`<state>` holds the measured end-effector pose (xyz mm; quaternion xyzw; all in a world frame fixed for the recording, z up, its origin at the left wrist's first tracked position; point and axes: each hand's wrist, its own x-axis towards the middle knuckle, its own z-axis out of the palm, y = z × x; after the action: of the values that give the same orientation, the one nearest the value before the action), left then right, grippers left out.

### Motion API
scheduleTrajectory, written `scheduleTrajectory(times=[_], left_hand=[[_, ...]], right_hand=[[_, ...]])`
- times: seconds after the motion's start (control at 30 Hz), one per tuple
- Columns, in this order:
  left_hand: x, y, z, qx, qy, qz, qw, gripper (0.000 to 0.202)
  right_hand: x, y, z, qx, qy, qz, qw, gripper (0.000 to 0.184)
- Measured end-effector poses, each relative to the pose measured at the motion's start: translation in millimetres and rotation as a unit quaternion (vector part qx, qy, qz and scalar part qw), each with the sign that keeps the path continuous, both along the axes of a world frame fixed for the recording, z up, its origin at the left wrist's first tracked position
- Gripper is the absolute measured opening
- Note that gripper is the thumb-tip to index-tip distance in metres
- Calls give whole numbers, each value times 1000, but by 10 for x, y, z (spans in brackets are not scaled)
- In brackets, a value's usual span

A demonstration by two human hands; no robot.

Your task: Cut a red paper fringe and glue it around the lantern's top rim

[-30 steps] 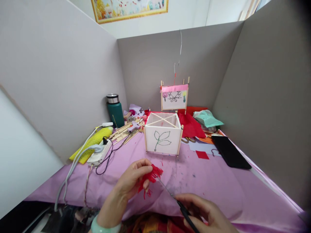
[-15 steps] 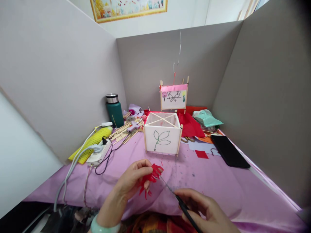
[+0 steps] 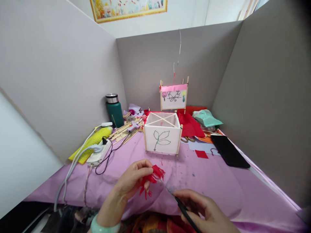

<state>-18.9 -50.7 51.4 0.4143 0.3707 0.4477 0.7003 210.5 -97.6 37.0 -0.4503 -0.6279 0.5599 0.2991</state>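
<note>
My left hand (image 3: pixel 130 183) pinches a small bunch of fringed red paper (image 3: pixel 152 178) just above the purple table cover (image 3: pixel 218 181). My right hand (image 3: pixel 206 210), at the bottom edge of the view, is closed round the black handles of thin scissors (image 3: pixel 179 204), whose blades point up-left toward the red paper. A white paper lantern box (image 3: pixel 162 136) with a leaf drawing stands behind the hands. A pale green bangle (image 3: pixel 103 226) sits on my left wrist.
A second lantern (image 3: pixel 173 96) with a butterfly drawing hangs at the back. Left: a green flask (image 3: pixel 114 110), wooden sticks (image 3: pixel 125 129), a glue gun (image 3: pixel 133 127), a power strip (image 3: pixel 98 154) with cables. Right: red paper (image 3: pixel 190 124), teal paper (image 3: pixel 206 118), a black phone (image 3: pixel 229 150). Grey partitions enclose the table.
The red paper bunch has turned a little in my left fingers and its fringe has shifted right. The scissors have drawn back slightly from it.
</note>
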Motion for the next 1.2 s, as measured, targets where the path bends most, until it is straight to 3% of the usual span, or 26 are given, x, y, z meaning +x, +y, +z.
scheduleTrajectory(times=[0.17, 0.73, 0.87, 1.07, 1.2], left_hand=[[1, -3, 17, -5, 5, 2, 1000, 24], [21, 0, 5, -1, 34, 16, 999, 22], [20, 13, -5, -4, 28, 19, 999, 23], [10, 12, -25, -6, 29, 19, 999, 21], [4, 17, -32, -7, 22, 18, 1000, 20]], right_hand=[[14, 19, 63, 3, -3, 19, 1000, 36], [32, 48, -49, -26, 52, 19, 998, 35], [52, 47, -43, 3, 26, 41, 999, 35], [45, 25, -41, 76, -49, 24, 996, 39], [44, 27, -54, 87, -60, 20, 994, 36]])
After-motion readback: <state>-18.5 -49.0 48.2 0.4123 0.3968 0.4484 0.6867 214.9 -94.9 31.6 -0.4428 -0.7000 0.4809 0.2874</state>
